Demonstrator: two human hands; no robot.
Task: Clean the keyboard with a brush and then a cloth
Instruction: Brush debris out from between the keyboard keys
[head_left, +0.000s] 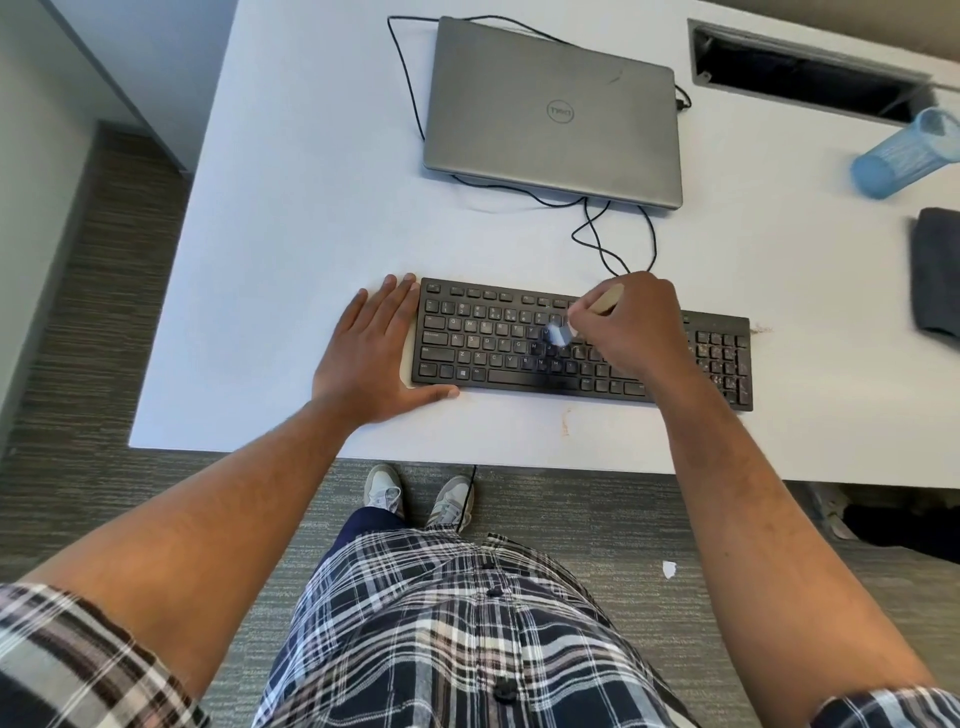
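A black keyboard (498, 340) lies near the front edge of the white desk (311, 218). My right hand (639, 325) grips a brush (558, 335) by its pale wooden handle, with the blurred metal band and dark bristles over the middle keys. My left hand (374, 345) lies flat on the desk with straight fingers against the keyboard's left end and the thumb along its front edge. Crumbs speckle the number pad at the right. A dark grey cloth (935, 270) rests folded at the desk's right edge.
A shut grey laptop (553, 111) sits behind the keyboard, with black cables (613, 234) looping between them. A blue mesh cup (904, 153) lies on its side at the far right. A cable slot (805, 67) opens in the desk's back. Carpet lies below.
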